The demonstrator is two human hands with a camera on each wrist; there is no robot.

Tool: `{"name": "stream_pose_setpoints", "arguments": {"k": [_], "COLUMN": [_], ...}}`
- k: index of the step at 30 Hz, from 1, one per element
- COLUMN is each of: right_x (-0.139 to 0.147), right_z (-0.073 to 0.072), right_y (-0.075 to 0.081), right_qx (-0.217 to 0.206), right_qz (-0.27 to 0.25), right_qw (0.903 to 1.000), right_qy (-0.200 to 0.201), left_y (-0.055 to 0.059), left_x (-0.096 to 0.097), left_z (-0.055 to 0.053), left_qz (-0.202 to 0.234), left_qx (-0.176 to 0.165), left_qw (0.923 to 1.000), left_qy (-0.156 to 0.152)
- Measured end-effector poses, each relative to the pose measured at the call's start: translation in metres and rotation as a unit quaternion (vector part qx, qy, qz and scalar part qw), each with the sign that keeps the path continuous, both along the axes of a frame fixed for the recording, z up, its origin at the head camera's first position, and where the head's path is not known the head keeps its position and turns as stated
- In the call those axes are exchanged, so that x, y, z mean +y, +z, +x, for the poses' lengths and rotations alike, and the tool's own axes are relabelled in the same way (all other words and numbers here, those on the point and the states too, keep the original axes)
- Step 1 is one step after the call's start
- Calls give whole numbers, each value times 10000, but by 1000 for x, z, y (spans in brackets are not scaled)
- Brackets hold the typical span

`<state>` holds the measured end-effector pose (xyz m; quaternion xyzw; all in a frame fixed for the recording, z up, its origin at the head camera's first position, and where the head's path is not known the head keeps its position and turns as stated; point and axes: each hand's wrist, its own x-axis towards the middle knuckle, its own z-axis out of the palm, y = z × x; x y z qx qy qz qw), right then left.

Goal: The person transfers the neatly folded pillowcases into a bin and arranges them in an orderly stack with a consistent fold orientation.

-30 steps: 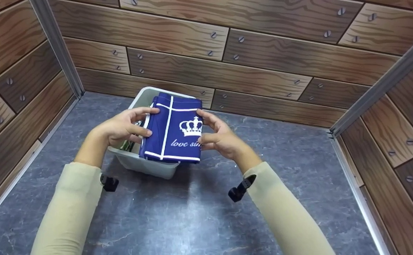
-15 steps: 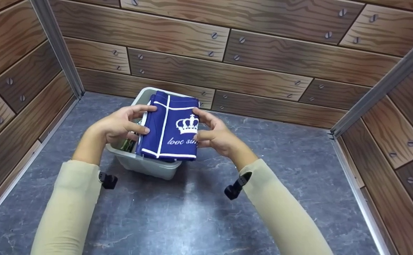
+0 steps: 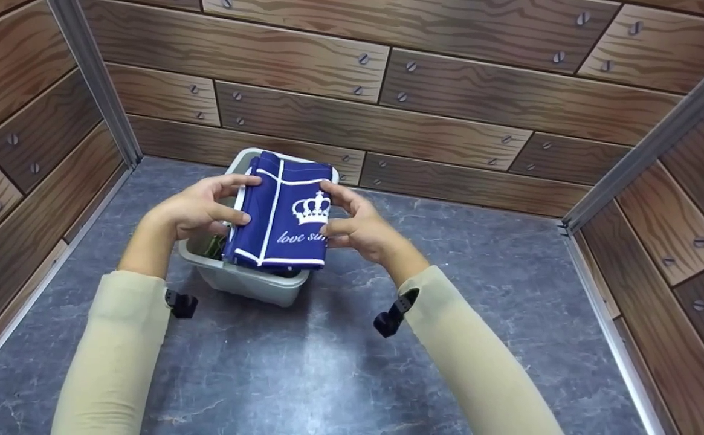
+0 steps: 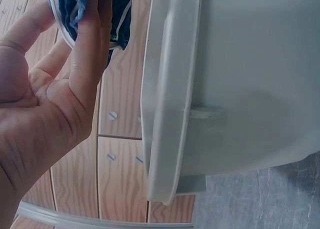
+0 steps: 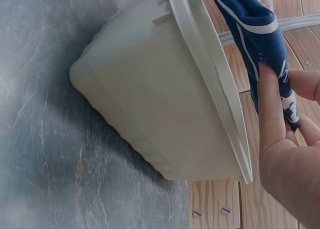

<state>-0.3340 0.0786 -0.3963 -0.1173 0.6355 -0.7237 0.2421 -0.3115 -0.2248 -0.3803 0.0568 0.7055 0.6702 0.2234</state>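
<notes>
A folded dark blue cloth [image 3: 267,208] with white stripes, a white crown and white lettering lies across the opening of a pale grey plastic bin [image 3: 246,287] in the head view. My left hand [image 3: 197,208] pinches its left edge, thumb on top and fingers underneath. On the opposite edge, my right hand [image 3: 364,229] holds it the same way, beside the crown. Both wrist views show the cloth [image 5: 250,34] above the bin's rim, gripped between fingers and thumb. Something green [image 3: 211,246] shows inside the bin at the left; the cloth hides most of the interior.
The bin stands on a grey marbled floor [image 3: 352,362], near the back wall [image 3: 448,157] with its printed wood planks. Similar side walls [image 3: 25,181] rise at left and right, with metal strips along the corners.
Both hands have carried the cloth slightly left and toward the back wall, so it covers more of the bin's opening. The bin stays in place.
</notes>
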Motion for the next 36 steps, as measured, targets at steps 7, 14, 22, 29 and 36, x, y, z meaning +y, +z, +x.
{"name": "stream_pose_setpoints", "arguments": {"k": [7,14,22,29,36], "right_x": [-11,-22,-30,-30,-28], "right_z": [-1,-2,-2,-4,-5], "right_y": [3,5,2,1,0], "right_qx": [90,-60,-217,-252,-209], "right_qz": [141,213,259,389,488], "right_qw": [9999,9996,9989,9983,9982], "right_qy": [-33,-201,-318,-361,-269], "left_y": [1,4,4,2,-3], "left_x": [-4,-7,-5,-4,-5], "left_z": [0,0,0,0,-3], "left_qz": [-114,-321,-987,-1219,-1517], "left_qx": [131,256,702,892,1099], "left_qw": [9998,9984,9918,9876,9809], "left_qy": [48,379,415,429,524]}}
